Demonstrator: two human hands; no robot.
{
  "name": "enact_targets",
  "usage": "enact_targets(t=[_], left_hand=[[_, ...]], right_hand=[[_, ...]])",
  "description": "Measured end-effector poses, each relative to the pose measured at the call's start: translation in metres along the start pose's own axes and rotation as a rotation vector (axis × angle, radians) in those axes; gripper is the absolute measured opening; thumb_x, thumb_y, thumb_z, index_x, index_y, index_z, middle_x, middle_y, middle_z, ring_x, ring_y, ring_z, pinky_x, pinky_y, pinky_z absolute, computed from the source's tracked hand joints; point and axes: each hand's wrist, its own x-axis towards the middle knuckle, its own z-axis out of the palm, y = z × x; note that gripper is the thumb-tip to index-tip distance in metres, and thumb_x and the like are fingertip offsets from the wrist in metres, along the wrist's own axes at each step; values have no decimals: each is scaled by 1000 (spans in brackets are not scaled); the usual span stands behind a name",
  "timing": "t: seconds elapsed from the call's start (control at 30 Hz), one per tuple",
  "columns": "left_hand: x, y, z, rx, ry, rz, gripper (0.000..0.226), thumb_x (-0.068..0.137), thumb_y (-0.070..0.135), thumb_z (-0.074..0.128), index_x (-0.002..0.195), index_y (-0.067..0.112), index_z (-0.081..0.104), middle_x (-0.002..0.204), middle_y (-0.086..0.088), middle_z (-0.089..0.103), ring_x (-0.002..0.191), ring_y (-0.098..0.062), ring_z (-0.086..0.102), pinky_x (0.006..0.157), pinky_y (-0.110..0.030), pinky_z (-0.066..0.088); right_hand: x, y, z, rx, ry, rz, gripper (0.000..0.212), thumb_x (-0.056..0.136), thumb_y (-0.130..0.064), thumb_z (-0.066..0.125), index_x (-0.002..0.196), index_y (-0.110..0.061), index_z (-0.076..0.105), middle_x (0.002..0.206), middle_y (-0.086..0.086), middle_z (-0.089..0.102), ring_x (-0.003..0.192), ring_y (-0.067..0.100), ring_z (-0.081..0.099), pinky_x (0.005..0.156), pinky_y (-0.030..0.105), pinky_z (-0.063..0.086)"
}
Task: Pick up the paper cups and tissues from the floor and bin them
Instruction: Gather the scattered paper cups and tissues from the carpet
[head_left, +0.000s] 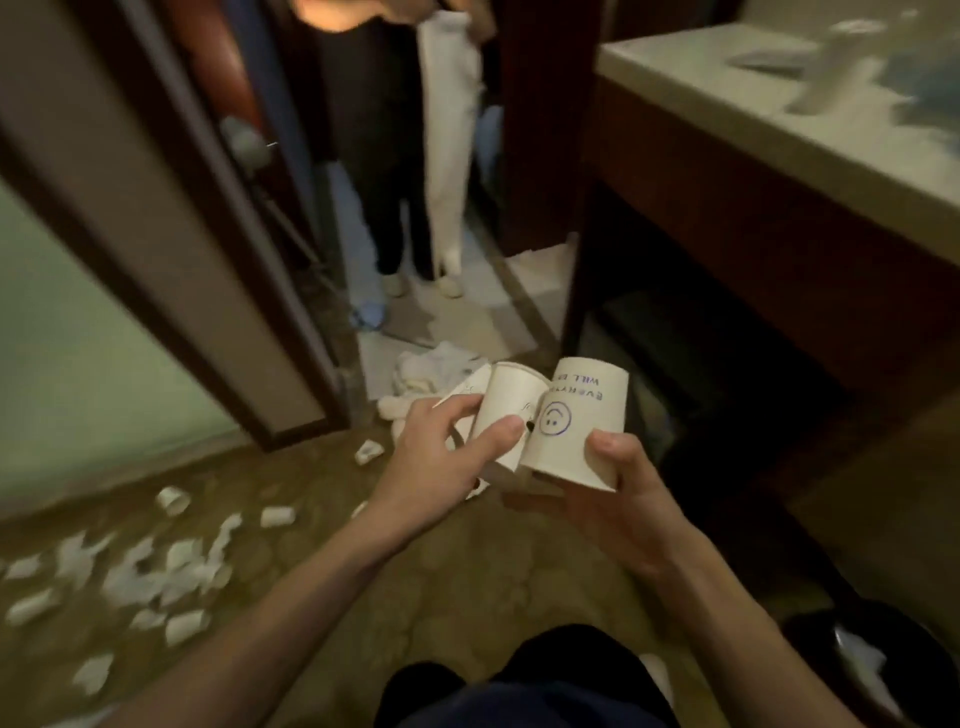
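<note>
The room had a brown mottled floor (322, 561), seen from the head view, dim and motion-blurred.

1. Nearest the camera, at the lower right edge, stood a dark round bin (872, 670) with white waste inside it.
2. Both bare forearms extended forward from the lower edge and converged above the floor.
3. The right hand (623, 499) lay palm up. Its thumb pressed the side of a white paper cup with a purple smiling face (576, 421) and its fingers curled under that cup. The printed lettering read upside down from the camera.
4. The left hand (441, 457) lay palm down. Its thumb lay across a plain white paper cup (506, 405), which touched the printed cup. Its fingers curled over the far side, where the edge of a third white paper cup (470, 387) showed. Whether that hand gripped the third cup could not be told.
5. Scattered white tissue scraps (150, 571) lay on the floor to the left, well apart from the hands.
6. A heap of white tissue (431, 369) lay on the floor just beyond the cups, at the foot of a dark wooden door frame (208, 260).
7. In the doorway stood people, visible as dark trousers (395, 208) and white trousers (452, 156).
8. At right stood a dark wooden counter with a pale top (779, 119).
</note>
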Motion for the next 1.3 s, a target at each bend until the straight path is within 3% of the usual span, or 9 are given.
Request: enact_targets(t=[0.07,0.13,0.27,0.4,0.63,0.8,1.07,1.2,1.3], left_hand=[[-1,24,42,66,-40,40,60,70,81,63,118,45,60,119,14,48,88,-8,62,76,-32,58],[-1,51,92,92,-129,78,59,70,76,62,119,44,56,117,16,45,82,0,59,71,-22,55],[6,92,217,98,-362,149,53,74,72,67,118,45,56,119,18,43,90,1,56,80,-22,52],[-5,124,359,114,-574,126,44,85,51,70,123,33,60,124,12,42,102,3,50,72,-5,42],[-11,121,584,226,-832,8,32,83,38,76,110,33,60,124,8,41,97,8,47,82,-14,44],[3,64,726,323,-929,-150,50,65,70,74,103,40,63,122,0,60,100,-14,65,84,-37,60],[47,-83,895,351,-910,-274,48,54,79,73,89,48,61,122,1,59,105,-21,65,81,-45,61],[60,-149,958,366,-921,-338,45,56,71,75,88,41,61,122,0,59,102,-21,65,80,-44,61],[66,-192,996,390,-936,-322,33,77,47,79,100,31,62,121,-1,60,98,-21,66,76,-39,62]], right_hand=[[-39,-5,-29,42,86,-45,92,65,-50,82,141,-10,49,140,28,51,128,48,48,107,65,37],[-80,-10,-62,98,222,-125,87,64,-49,83,137,-11,54,136,25,56,123,43,56,100,59,47],[-167,-23,-140,298,486,-270,72,58,-44,88,120,-12,70,124,23,65,104,34,68,86,52,57],[-252,-25,-234,426,766,-307,88,56,-49,88,130,-11,60,126,24,64,103,35,67,84,53,56],[-337,22,-393,733,1183,-265,58,86,-45,62,133,-13,56,123,17,68,112,36,64,100,57,47],[-367,58,-507,866,1359,-184,53,92,-57,48,126,-19,61,116,15,72,104,37,69,90,52,53],[-355,163,-694,946,1421,-79,45,97,-54,42,125,-21,55,114,20,69,98,44,69,84,52,57],[-340,220,-769,988,1502,4,29,98,-48,49,106,-22,56,110,18,64,97,42,66,79,53,57],[-333,258,-819,937,1597,147,35,97,-51,53,99,-17,57,99,14,64,84,31,67,75,47,59]])
